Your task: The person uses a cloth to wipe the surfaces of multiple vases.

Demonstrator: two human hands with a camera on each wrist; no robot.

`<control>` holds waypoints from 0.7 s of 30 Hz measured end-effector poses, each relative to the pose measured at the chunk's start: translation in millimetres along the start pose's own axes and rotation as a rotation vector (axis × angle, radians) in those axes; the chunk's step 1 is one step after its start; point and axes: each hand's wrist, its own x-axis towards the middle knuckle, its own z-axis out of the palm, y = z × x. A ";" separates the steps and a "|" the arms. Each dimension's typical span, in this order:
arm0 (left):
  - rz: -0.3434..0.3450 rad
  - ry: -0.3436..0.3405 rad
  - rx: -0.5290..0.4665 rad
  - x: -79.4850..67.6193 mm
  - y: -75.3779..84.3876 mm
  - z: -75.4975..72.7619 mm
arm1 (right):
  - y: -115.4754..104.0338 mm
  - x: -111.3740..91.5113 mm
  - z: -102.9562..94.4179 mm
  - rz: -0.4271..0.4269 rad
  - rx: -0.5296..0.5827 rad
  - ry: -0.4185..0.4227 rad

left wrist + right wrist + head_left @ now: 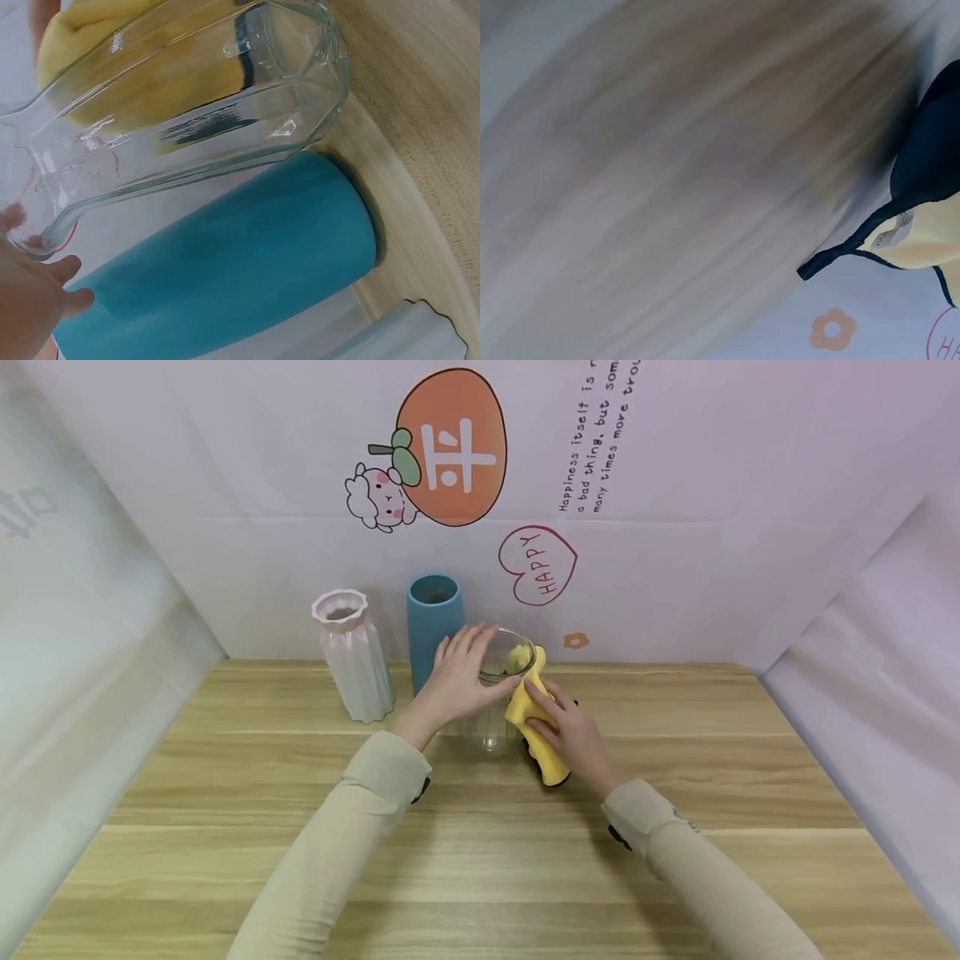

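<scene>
A clear glass vase [487, 727] stands near the back of the wooden table. My left hand [459, 683] grips its rim, with the thumb on the near side and the fingers across the far side. On the vase's right side my right hand [576, 731] holds a yellow cloth [553, 767] with dark edging against the glass. Through the ribbed glass vase [292, 112] the yellow of the cloth shows in the left wrist view. A dark blue side of the cloth [930, 157] and a small white tag appear at the right wrist view's edge.
Just left of the glass, a tall blue vase [431, 631] stands close behind my left hand. Farther left is a pale pleated vase [356, 672]. A printed white backdrop [660, 585] rises behind the table [480, 877].
</scene>
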 end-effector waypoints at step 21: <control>-0.012 0.089 0.083 -2.7 6.1 0.3 | 11.1 -11.1 -12.7 0.022 -0.035 -0.108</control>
